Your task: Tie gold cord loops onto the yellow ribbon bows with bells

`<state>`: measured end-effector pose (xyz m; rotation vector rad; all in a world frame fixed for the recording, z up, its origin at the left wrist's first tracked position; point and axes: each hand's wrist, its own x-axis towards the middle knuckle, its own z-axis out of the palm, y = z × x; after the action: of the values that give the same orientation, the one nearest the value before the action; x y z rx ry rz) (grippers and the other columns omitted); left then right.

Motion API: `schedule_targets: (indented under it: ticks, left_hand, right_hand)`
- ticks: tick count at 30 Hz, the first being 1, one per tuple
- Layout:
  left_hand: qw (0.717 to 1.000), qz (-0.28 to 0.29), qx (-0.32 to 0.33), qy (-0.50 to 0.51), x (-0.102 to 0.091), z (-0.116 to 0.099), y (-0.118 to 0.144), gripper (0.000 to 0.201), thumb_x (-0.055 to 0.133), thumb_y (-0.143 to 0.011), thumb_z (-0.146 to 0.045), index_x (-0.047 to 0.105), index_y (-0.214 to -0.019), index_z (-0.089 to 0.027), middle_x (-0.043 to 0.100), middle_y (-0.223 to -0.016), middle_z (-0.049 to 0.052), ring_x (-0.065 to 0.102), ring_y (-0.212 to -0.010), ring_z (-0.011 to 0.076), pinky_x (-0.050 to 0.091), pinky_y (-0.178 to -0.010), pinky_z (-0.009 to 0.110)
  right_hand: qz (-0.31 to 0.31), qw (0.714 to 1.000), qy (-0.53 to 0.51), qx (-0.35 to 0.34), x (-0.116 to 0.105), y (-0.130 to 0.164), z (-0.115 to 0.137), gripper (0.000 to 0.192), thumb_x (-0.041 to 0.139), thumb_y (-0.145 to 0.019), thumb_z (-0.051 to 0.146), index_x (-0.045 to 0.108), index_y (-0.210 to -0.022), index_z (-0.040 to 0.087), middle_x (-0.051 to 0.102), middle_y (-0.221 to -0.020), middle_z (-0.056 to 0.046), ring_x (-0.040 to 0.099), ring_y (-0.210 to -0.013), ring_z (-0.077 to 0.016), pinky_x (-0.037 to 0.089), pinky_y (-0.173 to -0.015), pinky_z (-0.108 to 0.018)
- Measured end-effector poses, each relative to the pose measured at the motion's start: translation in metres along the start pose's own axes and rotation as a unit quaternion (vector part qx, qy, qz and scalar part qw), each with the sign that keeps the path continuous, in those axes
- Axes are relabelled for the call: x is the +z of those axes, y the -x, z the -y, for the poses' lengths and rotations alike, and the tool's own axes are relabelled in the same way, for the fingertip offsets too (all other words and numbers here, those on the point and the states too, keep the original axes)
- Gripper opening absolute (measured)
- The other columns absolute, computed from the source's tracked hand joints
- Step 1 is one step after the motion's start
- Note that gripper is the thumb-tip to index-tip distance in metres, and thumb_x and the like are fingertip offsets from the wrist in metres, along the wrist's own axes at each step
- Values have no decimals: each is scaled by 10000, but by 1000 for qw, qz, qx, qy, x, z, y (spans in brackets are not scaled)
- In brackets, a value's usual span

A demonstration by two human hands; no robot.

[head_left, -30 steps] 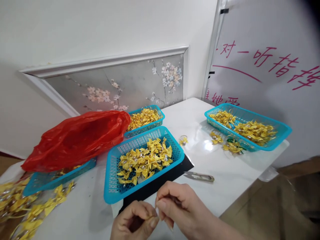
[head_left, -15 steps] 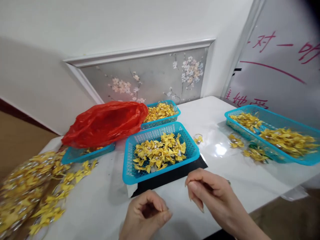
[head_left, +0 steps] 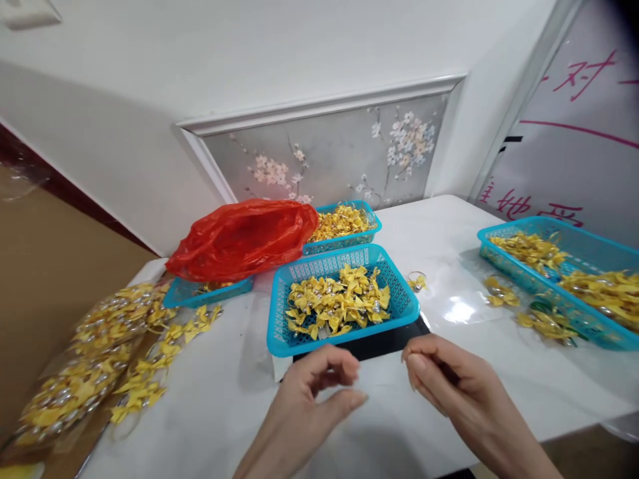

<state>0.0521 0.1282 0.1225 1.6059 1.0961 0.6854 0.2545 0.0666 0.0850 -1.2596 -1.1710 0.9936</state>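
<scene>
My left hand hovers in front of the middle basket, thumb and curled fingers apart, with nothing visible between them. To its right, my right hand is closed, thumb against the bent fingers; whatever it may hold does not show. Just beyond both hands stands a blue plastic basket on a black flat piece. In it lies a heap of yellow ribbon bows with silvery beads. A single yellow bow on a thin ring rests to the right of that basket.
A red plastic bag covers part of another blue basket. Behind is a basket of small yellow pieces. Many yellow bows lie at left. At right stands a long blue basket, loose bows before it.
The view has swung left, so the table things sit further right. My left thumb and fingers have parted from a closed pinch. The right hand stays closed.
</scene>
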Motion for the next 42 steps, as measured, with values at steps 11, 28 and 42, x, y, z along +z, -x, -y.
schedule_targets:
  ticks: [11,28,42]
  left_hand:
    - [928,-209,9,-308,-41,10,-93,112,679,-886,-259,674,-923,-153,686,-1066,66,631,-1027,252,482,-933,490]
    - [969,-22,-8,247,-22,-48,-49,132,608,-905,-243,591,-781,-200,772,-847,-5,737,-860,169,592,-856,335]
    - [902,139,-36,408,-11,-25,22,89,664,-857,-184,663,-773,-155,790,-822,82,751,-770,217,597,-726,308]
  right_hand:
    - [94,986,-80,109,-4,17,3,438,550,-892,601,600,-798,176,477,-623,22,297,-510,-85,182,-438,-225]
    - [-7,985,-162,67,-11,11,0,327,553,-949,492,565,-1124,216,480,-639,47,368,-542,-98,249,-463,-211]
    - [183,964,-174,85,5,11,19,315,502,-993,457,634,-1013,171,491,-644,40,388,-590,-89,266,-549,-236]
